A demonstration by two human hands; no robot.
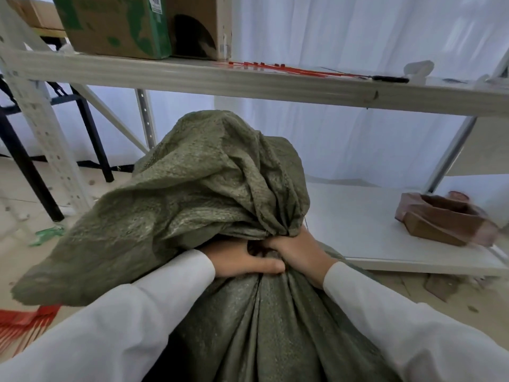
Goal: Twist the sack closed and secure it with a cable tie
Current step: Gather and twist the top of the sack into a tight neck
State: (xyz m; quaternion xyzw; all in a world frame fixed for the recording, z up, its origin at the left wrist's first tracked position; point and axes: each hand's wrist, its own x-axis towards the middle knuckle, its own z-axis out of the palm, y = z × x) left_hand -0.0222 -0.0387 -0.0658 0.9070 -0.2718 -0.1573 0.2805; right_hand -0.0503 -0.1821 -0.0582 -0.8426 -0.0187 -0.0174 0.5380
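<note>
Gripping the gathered neck of the green sack (192, 188), both hands meet at the middle: the left hand (242, 261) wraps it from the left with the thumb laid across the front, and the right hand (297, 250) clutches the bunched cloth just beside it, fingers curled in. Loose sack top billows up and left over the left sleeve (124, 321), its upper edge close under the front edge of the shelf (275, 86). Red ties (289, 68) lie on that shelf near a dark tool (385, 78). More red ties (27, 323) lie on the floor at left. Open floor shows right of the sack, before the low board (371, 238) holding a brown tray (443, 219).
</note>
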